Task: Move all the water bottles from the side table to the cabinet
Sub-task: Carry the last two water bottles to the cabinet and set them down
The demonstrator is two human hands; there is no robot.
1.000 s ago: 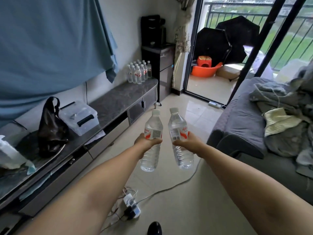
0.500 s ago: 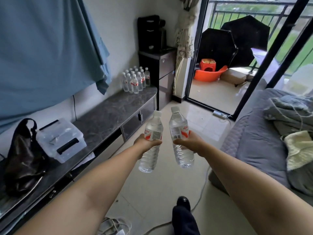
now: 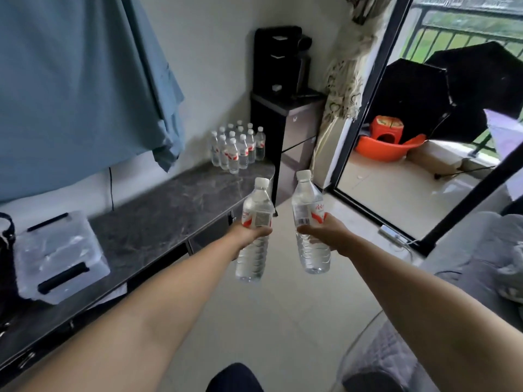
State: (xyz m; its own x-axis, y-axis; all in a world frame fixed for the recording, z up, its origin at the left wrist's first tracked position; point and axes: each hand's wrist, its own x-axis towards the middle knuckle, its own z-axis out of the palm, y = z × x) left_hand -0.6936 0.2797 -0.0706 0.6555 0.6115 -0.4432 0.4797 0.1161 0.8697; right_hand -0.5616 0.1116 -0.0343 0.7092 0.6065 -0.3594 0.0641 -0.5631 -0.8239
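Observation:
I hold two clear water bottles with white caps and red-and-white labels out in front of me over the floor. My left hand (image 3: 249, 233) grips the left bottle (image 3: 254, 210) around its middle. My right hand (image 3: 329, 234) grips the right bottle (image 3: 307, 202) the same way. Both bottles stand nearly upright, a small gap between them. Ahead on the left runs the long dark marble-topped cabinet (image 3: 158, 219). A cluster of several matching bottles (image 3: 237, 147) stands at its far end against the wall.
A clear plastic box with black handles (image 3: 59, 257) and a dark bag (image 3: 5, 250) sit on the cabinet's near part. A tall black unit (image 3: 291, 137) stands past the cabinet. A grey sofa (image 3: 481, 264) lies right; a power strip (image 3: 392, 233) lies by the balcony door.
I have walked forward along the cabinet; the bottle cluster and black unit look closer and larger. Both hands still carry their bottles, held slightly further apart.

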